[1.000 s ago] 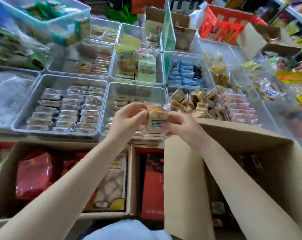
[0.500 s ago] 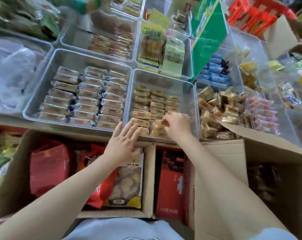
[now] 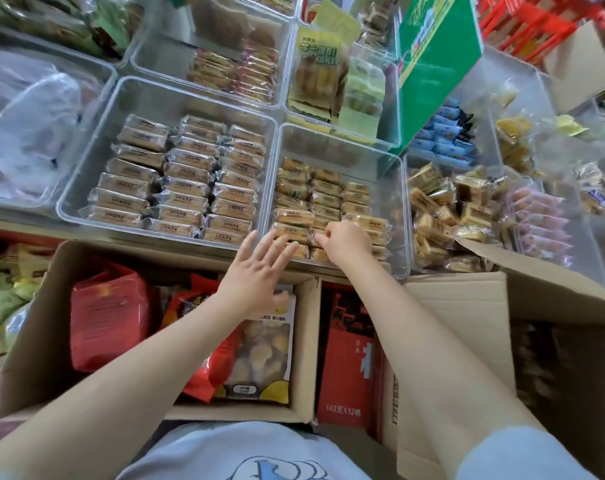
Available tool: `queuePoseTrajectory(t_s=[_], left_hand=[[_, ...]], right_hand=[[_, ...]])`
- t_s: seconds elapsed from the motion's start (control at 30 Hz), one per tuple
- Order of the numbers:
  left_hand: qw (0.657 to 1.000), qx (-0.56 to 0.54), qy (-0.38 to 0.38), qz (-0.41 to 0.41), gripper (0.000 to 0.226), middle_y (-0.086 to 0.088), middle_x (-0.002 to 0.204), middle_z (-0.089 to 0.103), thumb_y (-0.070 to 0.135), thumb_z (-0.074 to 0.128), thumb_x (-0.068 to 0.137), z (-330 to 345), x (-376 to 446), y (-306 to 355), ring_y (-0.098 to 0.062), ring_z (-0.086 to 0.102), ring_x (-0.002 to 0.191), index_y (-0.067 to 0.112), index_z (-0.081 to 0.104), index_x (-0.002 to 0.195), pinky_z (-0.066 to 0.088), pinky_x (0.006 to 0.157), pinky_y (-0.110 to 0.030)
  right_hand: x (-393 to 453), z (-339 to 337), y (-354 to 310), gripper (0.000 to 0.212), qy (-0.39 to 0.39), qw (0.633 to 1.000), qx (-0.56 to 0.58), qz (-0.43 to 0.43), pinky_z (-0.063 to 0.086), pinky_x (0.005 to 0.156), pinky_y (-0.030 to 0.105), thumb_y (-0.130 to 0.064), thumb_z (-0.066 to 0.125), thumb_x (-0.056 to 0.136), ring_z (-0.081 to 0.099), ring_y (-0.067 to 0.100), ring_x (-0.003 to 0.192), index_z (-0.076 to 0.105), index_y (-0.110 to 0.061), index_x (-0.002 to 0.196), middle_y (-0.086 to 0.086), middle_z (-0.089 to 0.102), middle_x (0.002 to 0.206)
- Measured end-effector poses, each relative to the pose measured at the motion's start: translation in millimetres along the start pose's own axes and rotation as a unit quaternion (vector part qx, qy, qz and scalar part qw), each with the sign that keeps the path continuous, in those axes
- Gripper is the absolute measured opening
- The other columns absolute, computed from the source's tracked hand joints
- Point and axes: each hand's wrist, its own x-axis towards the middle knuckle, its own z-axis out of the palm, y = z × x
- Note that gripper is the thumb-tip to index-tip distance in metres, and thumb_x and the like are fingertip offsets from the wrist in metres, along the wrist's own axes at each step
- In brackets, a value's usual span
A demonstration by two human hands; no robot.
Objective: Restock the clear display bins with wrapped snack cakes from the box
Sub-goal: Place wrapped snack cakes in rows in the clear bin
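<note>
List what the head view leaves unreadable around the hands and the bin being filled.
- Right hand: its fingertips curl down among the snack cakes in the bin; whether they pinch one is hidden by the hand itself.
- Left hand: fingers straight over the bin's near edge; contact underneath is hidden.
- Box at right: its inside is dark and blurred, so the remaining stock is unclear.
- Cake labels: too small to read.

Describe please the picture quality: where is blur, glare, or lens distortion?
Head view: bright, even light with soft shadows. Wide-angle distortion bends the clear bin walls and stretches the forearms toward the lower corners. The wrapped snack cakes near the left hand and right hand are fairly sharp. The cardboard box interior at right is smeared and dark. Pale glare lies on the plastic bag.
</note>
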Motion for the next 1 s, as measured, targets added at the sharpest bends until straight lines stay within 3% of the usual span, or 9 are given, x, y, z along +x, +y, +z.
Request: queuePoseTrajectory(t_s=[0.13, 0.23, 0.3, 0.43, 0.53, 0.67, 0.77, 0.9, 1.0], left_hand=[[0.999, -0.022, -0.013, -0.044, 0.088, 0.000, 0.169, 0.008, 0.054, 0.048, 0.093, -13.3, 2.0, 12.3, -0.017, -0.013, 0.155, 0.021, 0.005, 0.162, -0.016, 0.122, -0.046], [0.994, -0.072, 0.007, -0.083, 0.085, -0.008, 0.167, 0.016, 0.048, 0.055, 0.093, -19.8, -1.4, 46.6, -0.024, 0.002, 0.156, 0.014, 0.017, 0.160, -0.007, 0.124, -0.050], [0.981, -0.171, 0.024, -0.083, 0.077, -0.012, 0.164, 0.025, 0.038, 0.061, 0.093, -28.2, -6.8, 88.1, -0.028, 0.015, 0.153, 0.011, 0.028, 0.157, 0.006, 0.125, -0.049], [0.940, -0.337, 0.045, -0.017, 0.060, 0.000, 0.160, 0.029, 0.038, 0.057, 0.098, -57.4, -27.6, 197.7, -0.018, 0.022, 0.148, 0.023, 0.037, 0.151, 0.028, 0.117, -0.039], [0.916, -0.379, 0.081, 0.101, 0.045, 0.007, 0.150, 0.041, 0.047, 0.049, 0.096, -77.3, -44.8, 272.1, -0.007, 0.031, 0.138, 0.029, 0.051, 0.137, 0.026, 0.110, -0.027], [0.931, -0.305, 0.085, 0.184, 0.036, 0.008, 0.131, 0.060, 0.045, 0.043, 0.097, -76.6, -45.3, 335.7, -0.010, 0.048, 0.127, 0.030, 0.066, 0.119, 0.022, 0.115, -0.030], [0.950, -0.241, 0.102, 0.172, 0.021, 0.007, 0.105, 0.073, 0.030, 0.054, 0.098, -62.7, -37.0, 356.6, -0.011, 0.064, 0.108, 0.026, 0.073, 0.106, 0.009, 0.123, -0.032], [0.959, -0.215, 0.121, 0.140, 0.031, 0.007, 0.093, 0.074, 0.026, 0.045, 0.097, -50.0, -35.2, 359.3, -0.010, 0.065, 0.097, 0.023, 0.076, 0.099, 0.011, 0.126, -0.037], [0.962, -0.214, 0.128, 0.115, 0.034, 0.006, 0.090, 0.073, 0.025, 0.042, 0.096, -50.7, -36.1, 362.2, -0.008, 0.063, 0.094, 0.022, 0.076, 0.098, 0.012, 0.126, -0.036]], right_hand=[[-49.4, -32.5, 38.6, 0.039, 0.015, 0.983, 0.159, -0.085, 0.043, 0.093, 0.032, -0.039, 0.053, 0.100, 0.054, 0.021, 0.120, 0.059, -0.020, 0.133, 0.006, 0.050, 0.137], [-122.5, -64.5, 92.4, 0.024, 0.042, 0.956, 0.262, -0.124, 0.043, 0.079, 0.022, -0.033, 0.055, 0.099, 0.058, 0.002, 0.093, 0.068, -0.022, 0.116, -0.007, 0.064, 0.110], [-171.2, -77.4, 136.4, 0.020, 0.056, 0.943, 0.309, -0.115, 0.049, 0.074, 0.021, -0.030, 0.056, 0.100, 0.062, 0.004, 0.084, 0.072, -0.020, 0.107, -0.009, 0.068, 0.093], [-232.5, -78.4, 234.1, 0.020, 0.102, 0.929, 0.349, -0.065, 0.053, 0.070, 0.025, -0.022, 0.057, 0.099, 0.066, 0.010, 0.072, 0.073, -0.018, 0.089, -0.004, 0.070, 0.079], [-243.5, -63.2, 291.8, 0.023, 0.109, 0.928, 0.355, -0.020, 0.050, 0.067, 0.019, -0.022, 0.058, 0.099, 0.064, 0.003, 0.067, 0.070, -0.024, 0.080, -0.006, 0.070, 0.075], [-223.2, -22.4, 340.6, 0.011, 0.005, 0.968, 0.248, -0.024, 0.044, 0.073, 0.023, -0.032, 0.059, 0.097, 0.063, 0.006, 0.085, 0.069, -0.027, 0.092, -0.012, 0.066, 0.088], [-192.0, 21.5, 360.1, 0.024, -0.104, 0.987, 0.109, -0.050, 0.045, 0.077, 0.027, -0.027, 0.059, 0.097, 0.062, 0.019, 0.099, 0.067, -0.017, 0.118, 0.001, 0.065, 0.108], [-154.5, 87.9, 371.7, 0.027, -0.225, 0.971, -0.017, -0.073, 0.043, 0.069, 0.026, -0.014, 0.056, 0.098, 0.062, 0.023, 0.096, 0.062, -0.013, 0.124, 0.009, 0.065, 0.121], [-139.8, 135.2, 383.3, 0.037, -0.321, 0.935, -0.095, -0.114, 0.045, 0.079, 0.027, -0.025, 0.053, 0.101, 0.061, 0.026, 0.112, 0.055, -0.012, 0.136, 0.009, 0.061, 0.132]])
